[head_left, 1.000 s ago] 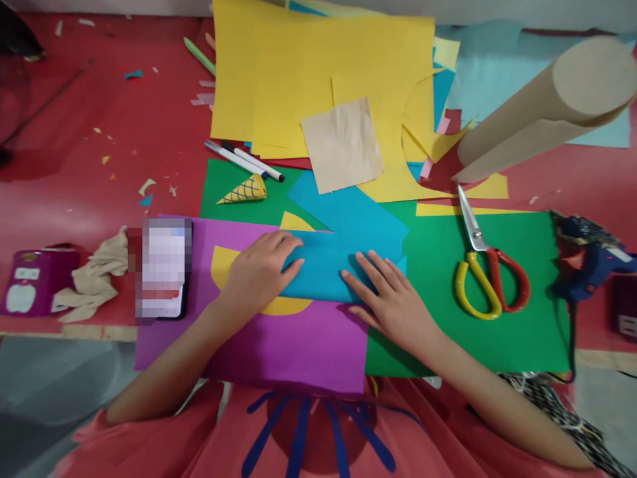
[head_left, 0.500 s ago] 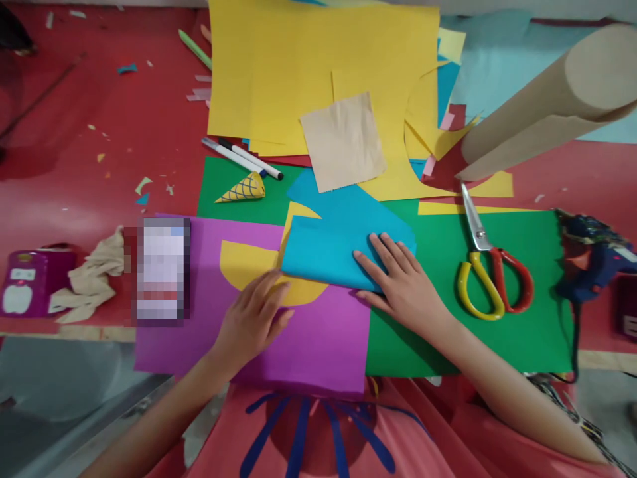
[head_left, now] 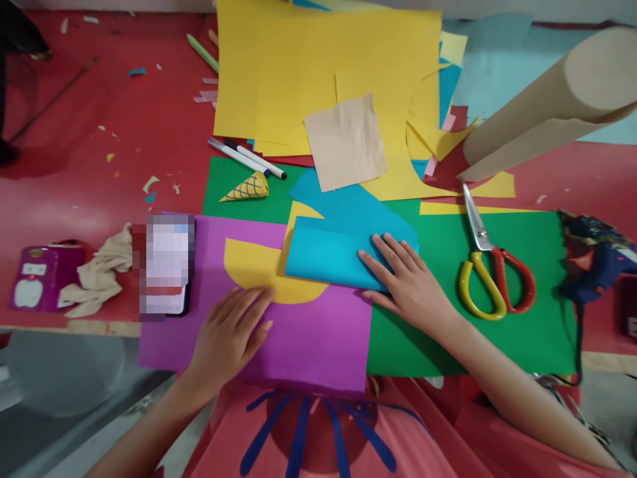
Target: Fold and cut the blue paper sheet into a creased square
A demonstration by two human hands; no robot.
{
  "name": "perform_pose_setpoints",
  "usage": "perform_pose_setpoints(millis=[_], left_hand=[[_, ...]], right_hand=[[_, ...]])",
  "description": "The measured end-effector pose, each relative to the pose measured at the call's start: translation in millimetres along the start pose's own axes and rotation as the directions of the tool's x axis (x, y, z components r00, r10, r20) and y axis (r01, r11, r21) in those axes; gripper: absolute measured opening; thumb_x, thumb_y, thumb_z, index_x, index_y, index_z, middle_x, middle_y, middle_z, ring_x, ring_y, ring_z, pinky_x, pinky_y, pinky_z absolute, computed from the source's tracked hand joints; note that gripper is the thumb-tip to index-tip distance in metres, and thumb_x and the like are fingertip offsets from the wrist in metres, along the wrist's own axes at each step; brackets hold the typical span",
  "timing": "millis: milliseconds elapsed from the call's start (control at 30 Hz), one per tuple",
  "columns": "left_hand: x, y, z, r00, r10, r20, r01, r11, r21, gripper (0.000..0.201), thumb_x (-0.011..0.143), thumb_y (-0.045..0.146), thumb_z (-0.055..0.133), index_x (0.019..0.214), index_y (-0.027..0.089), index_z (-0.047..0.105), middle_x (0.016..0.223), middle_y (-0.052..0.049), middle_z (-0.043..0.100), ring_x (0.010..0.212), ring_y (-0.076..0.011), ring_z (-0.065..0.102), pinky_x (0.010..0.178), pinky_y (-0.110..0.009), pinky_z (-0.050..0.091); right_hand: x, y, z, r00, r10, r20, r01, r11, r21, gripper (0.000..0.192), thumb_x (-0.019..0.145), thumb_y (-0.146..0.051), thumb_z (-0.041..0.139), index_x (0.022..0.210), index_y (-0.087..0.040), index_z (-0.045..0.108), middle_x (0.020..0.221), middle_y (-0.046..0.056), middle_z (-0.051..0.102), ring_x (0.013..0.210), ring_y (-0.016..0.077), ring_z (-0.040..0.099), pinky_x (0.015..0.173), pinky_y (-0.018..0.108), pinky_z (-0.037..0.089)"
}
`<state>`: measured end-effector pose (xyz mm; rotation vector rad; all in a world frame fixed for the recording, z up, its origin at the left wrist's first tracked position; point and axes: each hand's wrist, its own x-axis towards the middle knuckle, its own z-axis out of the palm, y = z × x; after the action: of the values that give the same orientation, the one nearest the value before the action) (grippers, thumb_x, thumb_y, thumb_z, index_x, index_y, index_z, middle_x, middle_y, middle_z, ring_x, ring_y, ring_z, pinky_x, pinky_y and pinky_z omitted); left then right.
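My right hand lies flat, fingers spread, pressing the right end of a folded blue paper. The blue paper rests partly over a yellow half-round cutout on a purple sheet. My left hand rests open on the purple sheet, fingertips just at the lower edge of the yellow cutout, holding nothing. A green sheet lies under my right wrist.
Red-and-yellow scissors lie on the green sheet. A blue glue gun sits at the right edge. A brown paper roll, yellow sheets, a tan square, pens, a small paper cone and a phone surround the work.
My left hand has come off the blue paper and slid down-left onto the purple sheet. The right hand stays on the blue paper, which shifted slightly right, baring more of the yellow cutout.
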<state>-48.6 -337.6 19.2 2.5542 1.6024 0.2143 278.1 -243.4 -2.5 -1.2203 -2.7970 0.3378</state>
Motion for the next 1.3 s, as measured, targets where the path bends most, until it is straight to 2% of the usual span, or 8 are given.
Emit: perform_pose_setpoints(millis=[67, 133, 200, 267, 367, 633, 867, 1300], left_hand=[[13, 6, -9.3, 0.993, 0.038, -0.114, -0.040, 0.999, -0.024, 0.061, 0.092, 0.019, 0.050, 0.149, 0.028, 0.031, 0.110, -0.008, 0.067, 0.103, -0.0236, 0.065, 0.093, -0.038, 0.052], [28, 18, -17.1, 0.961, 0.170, -0.220, -0.186, 0.981, -0.053, 0.055, 0.091, 0.018, 0.051, 0.144, 0.025, 0.038, 0.107, -0.008, 0.067, 0.104, -0.0218, 0.064, 0.096, -0.036, 0.051], [42, 33, -20.1, 0.929, 0.297, -0.221, -0.323, 0.942, -0.090, 0.044, 0.091, 0.019, 0.052, 0.135, 0.018, 0.048, 0.111, -0.010, 0.066, 0.112, -0.0224, 0.061, 0.103, -0.038, 0.047], [55, 47, -16.0, 0.952, 0.287, -0.106, -0.295, 0.953, -0.067, 0.038, 0.091, 0.023, 0.054, 0.129, 0.015, 0.053, 0.127, -0.014, 0.062, 0.122, -0.0248, 0.056, 0.107, -0.040, 0.043], [72, 57, 0.1, 0.965, 0.262, -0.010, -0.262, 0.965, -0.006, 0.045, 0.095, 0.035, 0.049, 0.137, 0.016, 0.050, 0.141, -0.016, 0.052, 0.131, -0.0298, 0.049, 0.108, -0.046, 0.040], [92, 45, 27.9, 0.981, 0.176, 0.085, -0.182, 0.981, 0.063, 0.051, 0.097, 0.042, 0.042, 0.144, 0.019, 0.045, 0.150, -0.015, 0.043, 0.135, -0.0301, 0.045, 0.109, -0.047, 0.038], [92, 43, 33.5, 0.987, 0.107, 0.123, -0.112, 0.993, 0.039, 0.057, 0.098, 0.044, 0.041, 0.149, 0.021, 0.036, 0.155, -0.016, 0.033, 0.141, -0.0328, 0.036, 0.112, -0.050, 0.033], [96, 43, 34.9, 0.987, 0.045, 0.154, -0.047, 0.999, 0.010, 0.057, 0.097, 0.042, 0.041, 0.151, 0.022, 0.032, 0.157, -0.016, 0.028, 0.144, -0.0361, 0.029, 0.113, -0.055, 0.027]], right_hand=[[2, 0, -1, 0.999, -0.033, 0.009, 0.033, 0.999, -0.002, 0.067, 0.093, -0.057, 0.046, 0.148, -0.019, 0.039, 0.155, 0.019, 0.033, 0.146, 0.0357, 0.025, 0.115, 0.055, 0.028], [3, -1, -4, 0.996, -0.087, 0.020, 0.087, 0.996, -0.005, 0.066, 0.093, -0.057, 0.045, 0.147, -0.020, 0.040, 0.154, 0.019, 0.036, 0.145, 0.0355, 0.027, 0.114, 0.054, 0.029], [4, -2, -7, 0.990, -0.138, 0.028, 0.138, 0.990, -0.004, 0.064, 0.093, -0.056, 0.045, 0.146, -0.020, 0.042, 0.153, 0.018, 0.039, 0.144, 0.0347, 0.031, 0.114, 0.053, 0.030], [4, -2, -9, 0.984, -0.175, 0.031, 0.175, 0.985, -0.001, 0.062, 0.094, -0.055, 0.045, 0.145, -0.020, 0.042, 0.151, 0.017, 0.041, 0.142, 0.0337, 0.034, 0.114, 0.053, 0.031], [4, 0, -10, 0.982, -0.186, 0.022, 0.186, 0.982, 0.015, 0.062, 0.094, -0.055, 0.045, 0.145, -0.019, 0.043, 0.151, 0.018, 0.041, 0.142, 0.0330, 0.036, 0.113, 0.051, 0.033], [6, 7, -10, 0.996, -0.091, -0.013, 0.091, 0.996, -0.018, 0.066, 0.091, -0.060, 0.045, 0.140, -0.016, 0.050, 0.149, 0.021, 0.043, 0.140, 0.0367, 0.037, 0.112, 0.054, 0.033], [9, 11, -8, 0.997, -0.073, -0.011, 0.072, 0.997, -0.031, 0.067, 0.091, -0.060, 0.046, 0.141, -0.017, 0.049, 0.150, 0.021, 0.041, 0.141, 0.0346, 0.037, 0.114, 0.053, 0.030], [15, 16, -3, 0.994, -0.080, -0.077, 0.080, 0.997, -0.004, 0.068, 0.089, -0.062, 0.049, 0.139, -0.016, 0.052, 0.142, 0.024, 0.046, 0.135, 0.0356, 0.042, 0.112, 0.056, 0.032]])
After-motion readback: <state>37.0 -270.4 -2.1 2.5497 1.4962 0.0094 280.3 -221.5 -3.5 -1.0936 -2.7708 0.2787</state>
